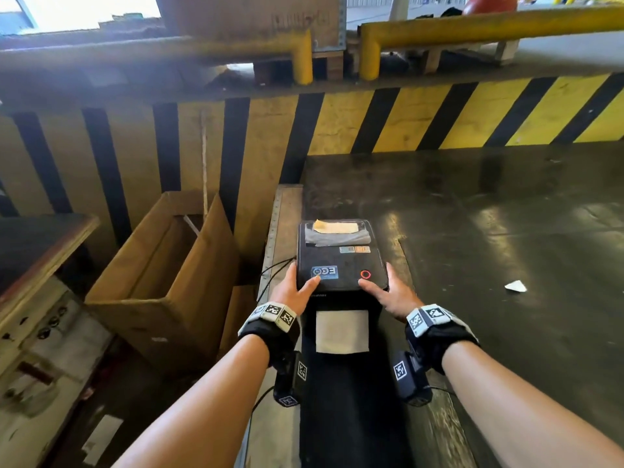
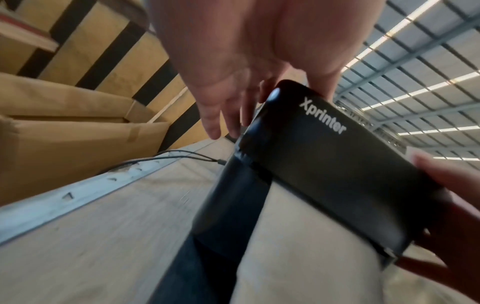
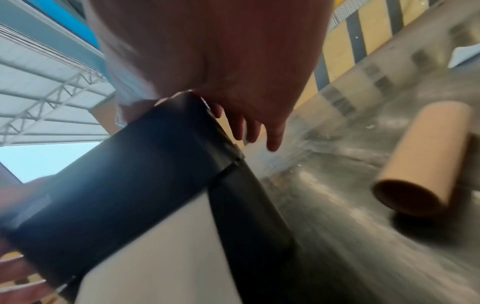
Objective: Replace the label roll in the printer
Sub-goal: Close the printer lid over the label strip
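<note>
A black label printer stands on a narrow wooden ledge, and its lid (image 1: 341, 255) (image 2: 337, 164) (image 3: 116, 174) is tilted up at the front. My left hand (image 1: 297, 285) (image 2: 226, 102) holds the lid's front left corner, thumb on top and fingers down its side. At the front right corner my right hand (image 1: 388, 292) (image 3: 246, 102) holds it the same way. White label paper (image 1: 341, 331) (image 3: 161, 257) lies over the printer's front below the lid. An empty brown cardboard core (image 3: 420, 160) lies on the dark surface to the right.
An open cardboard box (image 1: 162, 282) stands on the left, below the ledge. A thin black cable (image 1: 273, 268) (image 2: 182, 154) runs from the printer's left side. A yellow and black striped wall (image 1: 439, 119) rises behind. A white paper scrap (image 1: 515, 286) lies on the right.
</note>
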The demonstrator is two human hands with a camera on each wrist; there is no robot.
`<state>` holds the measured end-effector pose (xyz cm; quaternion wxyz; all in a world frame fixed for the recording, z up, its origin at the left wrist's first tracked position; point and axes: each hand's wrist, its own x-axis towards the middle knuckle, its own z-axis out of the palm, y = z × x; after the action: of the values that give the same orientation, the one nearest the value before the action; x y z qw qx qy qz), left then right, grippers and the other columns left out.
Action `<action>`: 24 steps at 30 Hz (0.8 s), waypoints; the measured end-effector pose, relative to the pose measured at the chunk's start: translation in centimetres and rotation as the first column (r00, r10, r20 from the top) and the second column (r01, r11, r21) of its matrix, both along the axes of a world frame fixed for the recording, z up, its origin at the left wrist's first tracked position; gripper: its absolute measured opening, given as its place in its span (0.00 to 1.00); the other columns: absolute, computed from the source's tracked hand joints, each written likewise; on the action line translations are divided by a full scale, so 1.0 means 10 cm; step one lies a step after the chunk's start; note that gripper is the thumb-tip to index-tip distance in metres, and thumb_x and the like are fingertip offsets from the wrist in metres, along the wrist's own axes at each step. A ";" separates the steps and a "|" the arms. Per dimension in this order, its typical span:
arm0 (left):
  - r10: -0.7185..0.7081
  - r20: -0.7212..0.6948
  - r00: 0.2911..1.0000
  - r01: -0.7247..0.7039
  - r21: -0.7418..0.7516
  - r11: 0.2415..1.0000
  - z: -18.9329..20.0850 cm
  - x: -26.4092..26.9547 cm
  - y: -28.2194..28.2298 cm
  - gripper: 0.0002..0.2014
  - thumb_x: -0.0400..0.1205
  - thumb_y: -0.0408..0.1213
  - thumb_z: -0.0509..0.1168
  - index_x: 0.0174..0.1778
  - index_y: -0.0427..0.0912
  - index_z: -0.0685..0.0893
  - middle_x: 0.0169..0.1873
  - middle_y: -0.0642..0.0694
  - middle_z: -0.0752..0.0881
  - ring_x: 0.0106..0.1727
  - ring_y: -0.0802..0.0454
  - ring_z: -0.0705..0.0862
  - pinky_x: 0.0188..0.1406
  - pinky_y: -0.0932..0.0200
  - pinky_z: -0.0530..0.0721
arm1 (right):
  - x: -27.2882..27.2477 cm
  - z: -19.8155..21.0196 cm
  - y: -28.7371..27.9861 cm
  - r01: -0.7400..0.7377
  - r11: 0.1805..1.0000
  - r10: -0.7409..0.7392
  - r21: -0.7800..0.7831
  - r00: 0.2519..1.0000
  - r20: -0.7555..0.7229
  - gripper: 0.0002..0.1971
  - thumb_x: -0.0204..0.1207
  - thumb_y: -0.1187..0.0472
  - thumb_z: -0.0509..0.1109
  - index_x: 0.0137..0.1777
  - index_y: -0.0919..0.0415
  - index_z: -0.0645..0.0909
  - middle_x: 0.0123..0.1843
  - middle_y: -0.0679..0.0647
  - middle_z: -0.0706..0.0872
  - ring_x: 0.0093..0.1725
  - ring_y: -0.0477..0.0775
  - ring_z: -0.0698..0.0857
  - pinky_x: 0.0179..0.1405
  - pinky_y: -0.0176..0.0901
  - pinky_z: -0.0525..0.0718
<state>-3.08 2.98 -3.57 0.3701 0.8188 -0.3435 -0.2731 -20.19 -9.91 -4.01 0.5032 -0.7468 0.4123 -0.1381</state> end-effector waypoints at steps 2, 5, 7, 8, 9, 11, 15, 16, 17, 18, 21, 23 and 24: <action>-0.028 -0.053 0.998 0.025 -0.051 0.998 -0.10 0.01 0.02 0.32 0.80 0.54 0.61 0.79 0.50 0.61 0.72 0.45 0.78 0.70 0.46 0.79 0.72 0.47 0.76 | -0.01 -0.11 0.02 0.008 0.998 -0.013 0.068 0.998 0.063 0.33 0.76 0.50 0.68 0.78 0.56 0.59 0.71 0.52 0.77 0.63 0.47 0.75 0.61 0.32 0.65; -0.024 -0.195 0.981 -0.001 -0.128 0.992 -0.14 0.00 0.04 0.33 0.78 0.57 0.61 0.78 0.53 0.59 0.72 0.47 0.77 0.68 0.48 0.79 0.70 0.46 0.77 | 0.01 -0.20 0.01 0.039 0.990 -0.057 0.132 0.990 0.128 0.34 0.75 0.49 0.68 0.78 0.53 0.60 0.67 0.51 0.79 0.61 0.46 0.76 0.60 0.36 0.67; -0.010 -0.276 0.961 -0.033 -0.151 0.988 -0.16 -0.01 0.04 0.30 0.81 0.51 0.61 0.79 0.51 0.59 0.67 0.52 0.75 0.64 0.52 0.78 0.64 0.54 0.77 | 0.03 -0.26 0.01 0.064 0.986 -0.088 0.151 0.983 0.161 0.34 0.74 0.49 0.69 0.78 0.51 0.60 0.65 0.49 0.79 0.62 0.48 0.78 0.59 0.36 0.69; 0.008 -0.309 0.951 -0.059 -0.157 0.986 -0.18 -0.01 0.03 0.30 0.82 0.49 0.61 0.78 0.50 0.60 0.66 0.52 0.75 0.62 0.52 0.77 0.61 0.57 0.76 | 0.04 -0.29 0.01 0.082 0.984 -0.111 0.161 0.978 0.179 0.34 0.74 0.49 0.70 0.78 0.50 0.60 0.64 0.48 0.79 0.63 0.48 0.78 0.57 0.34 0.70; 0.021 -0.343 0.939 -0.084 -0.173 0.981 -0.20 -0.01 0.03 0.29 0.81 0.48 0.62 0.78 0.49 0.61 0.67 0.51 0.76 0.63 0.51 0.78 0.60 0.57 0.77 | 0.05 -0.31 0.02 0.101 0.979 -0.137 0.178 0.970 0.201 0.34 0.74 0.50 0.70 0.78 0.49 0.60 0.64 0.48 0.80 0.62 0.48 0.78 0.54 0.30 0.72; 0.027 -0.393 0.919 -0.117 -0.209 0.971 -0.25 0.01 0.01 0.30 0.80 0.48 0.65 0.77 0.48 0.64 0.70 0.43 0.78 0.65 0.48 0.81 0.61 0.55 0.80 | 0.06 -0.38 0.03 0.123 0.972 -0.170 0.198 0.955 0.242 0.34 0.73 0.51 0.71 0.78 0.47 0.62 0.64 0.48 0.81 0.62 0.47 0.80 0.45 0.20 0.72; 0.015 -0.402 0.915 -0.116 -0.228 0.967 -0.24 0.02 0.01 0.29 0.80 0.46 0.64 0.77 0.48 0.63 0.66 0.44 0.79 0.63 0.48 0.81 0.59 0.56 0.82 | 0.10 -0.42 0.03 0.130 0.968 -0.192 0.215 0.936 0.296 0.33 0.74 0.54 0.71 0.77 0.49 0.62 0.64 0.48 0.81 0.62 0.48 0.81 0.39 0.13 0.75; 0.010 -0.399 0.917 -0.114 -0.238 0.965 -0.25 0.02 0.01 0.31 0.79 0.48 0.65 0.77 0.48 0.63 0.66 0.44 0.79 0.64 0.48 0.81 0.62 0.54 0.82 | 0.11 -0.42 0.03 0.131 0.967 -0.197 0.221 0.929 0.314 0.33 0.74 0.55 0.70 0.77 0.49 0.62 0.63 0.47 0.81 0.60 0.46 0.81 0.38 0.12 0.74; 0.007 -0.394 0.919 -0.114 -0.249 0.962 -0.25 0.02 0.00 0.33 0.77 0.52 0.65 0.77 0.49 0.63 0.67 0.44 0.79 0.65 0.47 0.81 0.66 0.50 0.81 | 0.11 -0.40 0.03 0.125 0.966 -0.197 0.227 0.924 0.329 0.33 0.75 0.57 0.70 0.78 0.50 0.62 0.62 0.46 0.80 0.58 0.43 0.82 0.38 0.11 0.74; 0.007 -0.396 0.918 -0.117 -0.255 0.960 -0.27 0.01 0.00 0.36 0.74 0.55 0.65 0.77 0.51 0.63 0.68 0.43 0.80 0.66 0.47 0.81 0.68 0.46 0.80 | 0.11 -0.41 0.03 0.119 0.966 -0.194 0.229 0.920 0.341 0.33 0.75 0.58 0.70 0.78 0.50 0.61 0.62 0.46 0.79 0.55 0.37 0.81 0.38 0.10 0.74; 0.020 -0.403 0.915 -0.135 -0.259 0.956 -0.31 0.00 -0.01 0.37 0.71 0.59 0.65 0.77 0.54 0.64 0.68 0.44 0.80 0.66 0.46 0.82 0.69 0.42 0.79 | 0.12 -0.43 0.01 0.097 0.967 -0.178 0.236 0.919 0.352 0.33 0.75 0.57 0.69 0.78 0.48 0.60 0.63 0.45 0.79 0.53 0.30 0.79 0.39 0.15 0.76; 0.027 -0.400 0.916 -0.144 -0.266 0.953 -0.33 0.00 -0.02 0.40 0.68 0.63 0.64 0.77 0.54 0.64 0.67 0.44 0.81 0.66 0.46 0.82 0.70 0.41 0.79 | 0.12 -0.44 0.00 0.096 0.968 -0.176 0.234 0.920 0.350 0.33 0.75 0.57 0.69 0.78 0.46 0.60 0.64 0.45 0.79 0.55 0.33 0.79 0.42 0.18 0.77; 0.025 -0.398 0.917 -0.144 -0.273 0.951 -0.32 -0.01 -0.02 0.41 0.67 0.63 0.64 0.77 0.54 0.63 0.68 0.44 0.81 0.66 0.46 0.82 0.70 0.41 0.79 | 0.12 -0.45 -0.01 0.094 0.969 -0.173 0.231 0.920 0.351 0.33 0.75 0.57 0.69 0.78 0.47 0.60 0.64 0.46 0.79 0.56 0.36 0.80 0.42 0.17 0.77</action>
<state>-3.16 2.81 -6.78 0.5611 0.6974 -0.2638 -0.3595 -18.96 -9.99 -8.50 0.6366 -0.6205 0.3731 -0.2655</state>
